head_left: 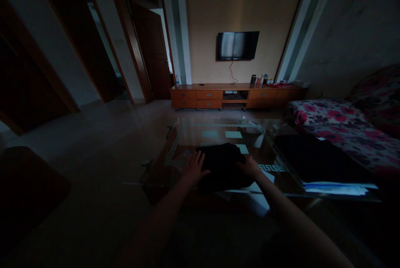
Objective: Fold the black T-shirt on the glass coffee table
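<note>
Dark cloth — folded, soft, near-black — lies flat on the glass table; left hand rests flat on its left edge, fingers spread; right hand presses its right edge, finger position indiscernible; table surface smooth, reflective, patterned border.

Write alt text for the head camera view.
Two bare hands, left hand and right hand, rest on a dark folded cloth on a glass coffee table in a dim living room. Beyond stand a wooden cabinet and a wall television; a floral sofa is at right.
</note>
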Available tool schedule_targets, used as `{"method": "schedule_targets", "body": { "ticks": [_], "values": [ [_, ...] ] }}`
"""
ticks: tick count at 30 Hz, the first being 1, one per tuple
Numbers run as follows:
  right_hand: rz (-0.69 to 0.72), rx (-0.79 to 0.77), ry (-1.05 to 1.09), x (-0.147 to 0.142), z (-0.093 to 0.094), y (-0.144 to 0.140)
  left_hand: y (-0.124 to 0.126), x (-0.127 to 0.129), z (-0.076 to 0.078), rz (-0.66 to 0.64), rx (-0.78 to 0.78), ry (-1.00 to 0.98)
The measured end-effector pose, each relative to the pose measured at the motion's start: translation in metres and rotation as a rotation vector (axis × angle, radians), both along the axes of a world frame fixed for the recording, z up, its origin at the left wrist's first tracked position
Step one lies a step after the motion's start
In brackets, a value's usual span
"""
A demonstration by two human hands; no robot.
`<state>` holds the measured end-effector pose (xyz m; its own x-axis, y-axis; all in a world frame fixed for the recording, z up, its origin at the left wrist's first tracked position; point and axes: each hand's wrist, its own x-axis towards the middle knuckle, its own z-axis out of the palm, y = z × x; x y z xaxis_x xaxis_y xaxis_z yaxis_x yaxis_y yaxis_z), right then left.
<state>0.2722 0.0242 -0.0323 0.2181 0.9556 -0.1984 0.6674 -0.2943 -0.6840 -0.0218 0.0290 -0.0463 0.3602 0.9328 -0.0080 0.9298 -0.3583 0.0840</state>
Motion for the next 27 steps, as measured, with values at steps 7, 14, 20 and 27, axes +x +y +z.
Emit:
{"method": "schedule_targets", "body": {
  "ticks": [7,14,20,27],
  "values": [
    [0.065,-0.017,0.361,0.006,0.005,-0.001,-0.004,0.000,0.013,0.061,-0.057,0.004],
    [0.059,-0.022,0.479,0.006,0.023,-0.007,-0.014,0.000,0.032,0.075,-0.247,-0.010],
    [0.375,-0.086,0.374,0.011,0.044,-0.018,-0.023,-0.015,0.042,0.026,-0.380,-0.044],
    [0.334,-0.013,0.313,0.020,0.059,-0.028,-0.031,-0.017,0.047,0.019,-0.414,-0.081]
  ]
}}
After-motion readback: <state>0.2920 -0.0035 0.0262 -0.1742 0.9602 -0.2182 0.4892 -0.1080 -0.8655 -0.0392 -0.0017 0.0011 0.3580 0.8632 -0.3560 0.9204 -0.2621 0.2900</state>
